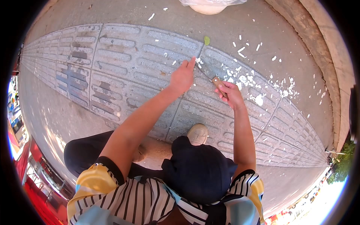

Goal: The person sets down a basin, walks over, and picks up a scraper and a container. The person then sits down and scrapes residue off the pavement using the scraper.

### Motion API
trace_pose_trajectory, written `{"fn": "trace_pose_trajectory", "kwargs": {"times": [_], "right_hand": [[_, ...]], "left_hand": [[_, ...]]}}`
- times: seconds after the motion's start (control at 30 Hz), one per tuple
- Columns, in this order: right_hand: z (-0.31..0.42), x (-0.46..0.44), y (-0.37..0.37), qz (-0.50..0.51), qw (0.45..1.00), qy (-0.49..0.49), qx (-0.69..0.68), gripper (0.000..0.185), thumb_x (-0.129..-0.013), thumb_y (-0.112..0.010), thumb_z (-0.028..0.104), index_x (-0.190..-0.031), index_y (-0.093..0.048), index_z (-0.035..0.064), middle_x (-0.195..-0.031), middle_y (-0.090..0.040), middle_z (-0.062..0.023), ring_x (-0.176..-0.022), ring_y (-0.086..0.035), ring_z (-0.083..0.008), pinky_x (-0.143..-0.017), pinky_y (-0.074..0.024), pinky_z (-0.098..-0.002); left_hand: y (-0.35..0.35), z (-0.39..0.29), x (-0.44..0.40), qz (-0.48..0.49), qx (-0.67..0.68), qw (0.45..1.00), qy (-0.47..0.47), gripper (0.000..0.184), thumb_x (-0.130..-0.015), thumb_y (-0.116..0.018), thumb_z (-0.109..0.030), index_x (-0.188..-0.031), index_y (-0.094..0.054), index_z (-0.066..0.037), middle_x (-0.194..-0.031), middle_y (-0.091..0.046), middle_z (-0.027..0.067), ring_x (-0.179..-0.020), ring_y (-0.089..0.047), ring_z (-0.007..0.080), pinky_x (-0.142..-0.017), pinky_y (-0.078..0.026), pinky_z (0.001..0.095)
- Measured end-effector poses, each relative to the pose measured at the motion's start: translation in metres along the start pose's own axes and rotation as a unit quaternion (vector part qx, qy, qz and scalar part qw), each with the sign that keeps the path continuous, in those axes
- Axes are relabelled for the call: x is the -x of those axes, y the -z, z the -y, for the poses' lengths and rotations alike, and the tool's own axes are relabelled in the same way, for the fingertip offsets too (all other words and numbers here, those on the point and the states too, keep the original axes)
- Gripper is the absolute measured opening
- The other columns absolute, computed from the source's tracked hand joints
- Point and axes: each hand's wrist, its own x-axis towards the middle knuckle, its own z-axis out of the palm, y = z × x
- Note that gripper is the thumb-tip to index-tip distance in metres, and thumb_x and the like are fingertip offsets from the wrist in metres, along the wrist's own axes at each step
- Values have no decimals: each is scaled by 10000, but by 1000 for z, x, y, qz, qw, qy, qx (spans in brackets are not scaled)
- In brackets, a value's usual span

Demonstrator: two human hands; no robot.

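Observation:
My right hand [230, 93] is closed around the wooden handle of a knife [217, 81]. Its narrow blade slants up and to the left, ending beside the fingertips of my left hand [182, 77]. The left fingers are drawn together near the blade tip, the index finger reaching furthest; whatever they may pinch is hidden. Small white bits [198, 60] show right beside those fingertips and the blade end. More white chips and flakes [243, 79] lie scattered on the grooved paving to the right, close to my right hand.
Grey ribbed paving tiles [116, 56] run across the ground, with a stone curb [326, 48] at right. A green leaf [206, 40] lies above my hands. Part of a pale container with plastic [208, 8] shows at the top edge. My shoe [197, 134] is below.

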Motion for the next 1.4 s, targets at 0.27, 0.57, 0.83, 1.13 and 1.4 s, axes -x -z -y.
{"fn": "trace_pose_trajectory", "kwargs": {"times": [0.27, 0.57, 0.83, 1.13, 1.4], "right_hand": [[-2, 0, 2, 17, 1000, 8, -5, 317, -878, -592, 115, -1153, -555, -39, -819, -643, -83, -540, -503, -68, -408, -336, -181], [59, 20, -20, 32, 984, 146, -91, 343, -880, -589, 113, -1182, -538, -41, -824, -626, -79, -564, -498, -74, -418, -331, -171], [190, -3, -65, -370, 570, 565, 467, 404, -818, -597, 37, -1215, -558, 99, -970, -580, -73, -732, -562, -182, -571, -491, -298], [167, -10, -76, -409, 460, 441, 654, 467, -795, -585, 15, -1237, -545, 160, -999, -477, -47, -890, -543, -215, -715, -503, -350], [28, 73, -35, -162, 961, 196, 107, 306, -877, -588, 85, -1175, -568, 13, -907, -631, -47, -656, -531, -91, -572, -401, -224]], "left_hand": [[10, 0, 4, 0, 26, 999, -32, 509, -821, -507, -57, -1316, -404, -109, -1076, -492, 135, -947, -573, 320, -750, -494, 416], [57, 66, 17, -170, 207, 963, -6, 199, -766, -612, -33, -960, -572, -35, -847, -564, 122, -743, -574, 253, -641, -460, 349], [61, 65, 48, -108, 225, 967, 48, 81, -790, -628, -83, -792, -566, -31, -756, -593, 113, -656, -571, 247, -600, -451, 348], [56, 95, 61, -158, 229, 960, 25, 115, -808, -632, -109, -806, -552, -27, -683, -558, 80, -611, -518, 176, -575, -425, 312], [66, 99, 71, -137, 231, 963, 36, 138, -817, -630, -141, -841, -569, -19, -727, -576, 105, -637, -545, 212, -602, -442, 328]]}}
